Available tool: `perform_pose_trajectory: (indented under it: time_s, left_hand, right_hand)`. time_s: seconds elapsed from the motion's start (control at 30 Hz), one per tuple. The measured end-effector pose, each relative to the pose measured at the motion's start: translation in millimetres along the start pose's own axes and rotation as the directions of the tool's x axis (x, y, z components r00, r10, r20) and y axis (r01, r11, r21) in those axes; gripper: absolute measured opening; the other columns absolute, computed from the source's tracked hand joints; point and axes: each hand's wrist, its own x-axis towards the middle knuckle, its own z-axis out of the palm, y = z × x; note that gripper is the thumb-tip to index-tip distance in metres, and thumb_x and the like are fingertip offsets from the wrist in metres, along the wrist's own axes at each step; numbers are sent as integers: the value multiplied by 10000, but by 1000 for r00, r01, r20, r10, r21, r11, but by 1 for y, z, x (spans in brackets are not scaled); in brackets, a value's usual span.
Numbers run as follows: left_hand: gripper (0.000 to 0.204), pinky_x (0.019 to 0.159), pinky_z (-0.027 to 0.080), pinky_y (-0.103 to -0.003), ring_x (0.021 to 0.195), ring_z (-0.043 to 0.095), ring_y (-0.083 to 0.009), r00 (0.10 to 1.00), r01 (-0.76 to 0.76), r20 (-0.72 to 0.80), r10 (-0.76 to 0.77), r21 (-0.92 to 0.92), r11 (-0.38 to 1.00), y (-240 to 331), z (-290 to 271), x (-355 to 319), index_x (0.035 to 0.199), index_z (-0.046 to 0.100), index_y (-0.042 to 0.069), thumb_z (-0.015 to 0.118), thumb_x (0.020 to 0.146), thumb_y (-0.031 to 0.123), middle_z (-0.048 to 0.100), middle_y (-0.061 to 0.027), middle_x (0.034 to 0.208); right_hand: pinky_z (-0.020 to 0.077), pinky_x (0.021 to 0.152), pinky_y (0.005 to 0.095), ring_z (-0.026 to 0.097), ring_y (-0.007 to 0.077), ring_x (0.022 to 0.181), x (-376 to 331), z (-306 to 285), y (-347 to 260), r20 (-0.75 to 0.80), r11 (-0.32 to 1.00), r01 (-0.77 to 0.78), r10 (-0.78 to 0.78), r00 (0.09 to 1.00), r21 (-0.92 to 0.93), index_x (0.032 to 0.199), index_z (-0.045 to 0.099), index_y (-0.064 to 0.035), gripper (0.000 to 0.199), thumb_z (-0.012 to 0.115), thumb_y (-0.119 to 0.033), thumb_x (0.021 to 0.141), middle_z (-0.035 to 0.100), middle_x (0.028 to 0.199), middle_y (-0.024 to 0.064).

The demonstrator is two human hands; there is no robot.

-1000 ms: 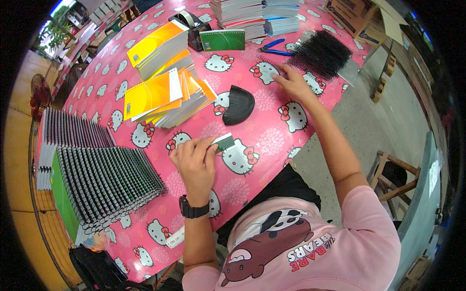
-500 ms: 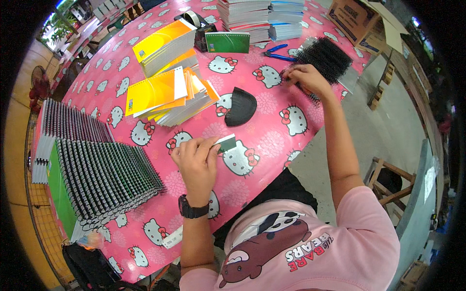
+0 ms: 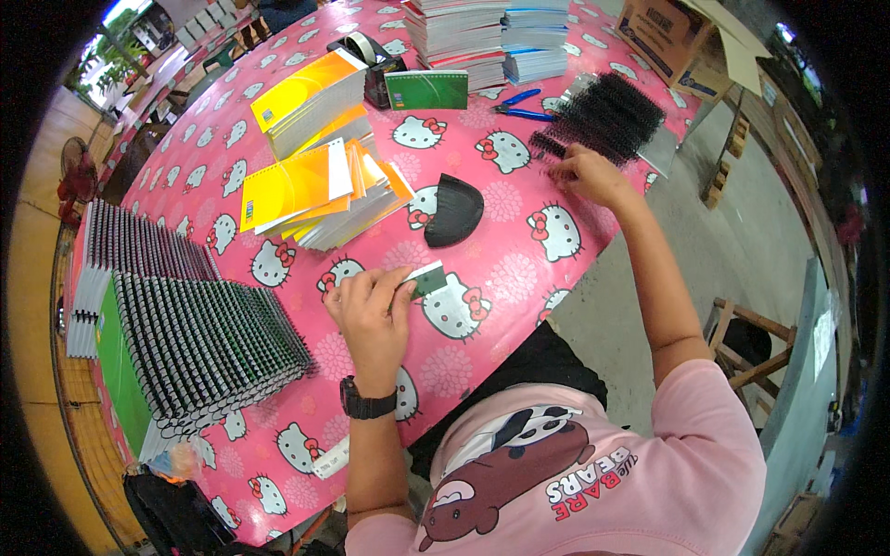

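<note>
1. Nearest: left hand (image 3: 371,310) w/ a black wristwatch (image 3: 363,405), flat on the pink cartoon-cat tablecloth (image 3: 482,371). Fingers curled shut around a small green-and-white notepad (image 3: 428,278), which sticks out at the hand's 2 o'clock and lies on the cloth.
2. At 9 o'clock from that hand, near it: a long overlapping row of green notebooks w/ black spiral wire bindings (image 3: 199,347), running off toward the table's left edge.
3. Mid table, approx 1 o'clock from the left hand: a black half-round pouch (image 3: 452,210), apart from both hands.
4. Just at the pouch's 9-10 o'clock: a fanned stack of yellow and orange cover sheets (image 3: 311,190).
5. Right hand (image 3: 586,174) farther out, arm stretched. Fingertips pinched together at the near end of a pile of black spiral binding coils (image 3: 603,119). Can't tell if it's actually gripping one coil or just touching.
6. At 9 o'clock from the coils: blue-handled pliers (image 3: 519,105).
7. Far end: a green notebook standing upright (image 3: 426,90), black tape dispenser (image 3: 369,57) behind it, tall stacks of paper pads (image 3: 482,37) at 12.
</note>
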Motion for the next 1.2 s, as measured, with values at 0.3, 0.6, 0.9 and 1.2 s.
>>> perform_pose_trajectory:
  time_s: [0.3, 0.6, 0.9, 1.2]
  left_hand:
    - [173, 845, 301, -359, 842, 512, -198, 1000, 3, -7, -3, -13, 1000, 1, 1, -1, 922, 680, 109, 682, 749, 126, 563, -29, 827]
    - [163, 832, 295, -360, 830, 505, -183, 1000, 2, -18, -2, -20, 1000, 1, 1, -1, 909, 685, 131, 689, 746, 128, 550, -8, 816]
    - [173, 850, 303, -353, 849, 517, -195, 1000, 20, 17, -20, -13, 1000, 2, 0, 0, 920, 679, 94, 682, 751, 126, 577, -37, 834]
    - [171, 829, 300, -362, 836, 506, -186, 1000, -4, -20, 3, -19, 1000, 0, 2, -1, 915, 682, 133, 693, 745, 141, 557, -11, 824]
  right_hand:
    - [480, 707, 398, 614, 304, 749, 26, 8, 23, -96, 943, -332, 332, 938, 17, 891, 649, -1, 322, 720, -264, 720, 652, 817, 164]
    - [475, 689, 340, 608, 190, 683, 28, -14, 40, 61, 849, -268, 271, 961, 456, 868, 678, 31, 326, 658, -287, 798, 661, 749, 149]
    - [482, 650, 349, 639, 262, 694, 26, -6, 43, -113, 881, -461, 471, 875, 108, 900, 691, -40, 228, 665, -236, 786, 661, 772, 150]
    - [486, 778, 444, 622, 357, 881, 24, 8, -11, -60, 902, -420, 427, 902, 101, 887, 667, -40, 414, 699, -414, 713, 649, 916, 197]
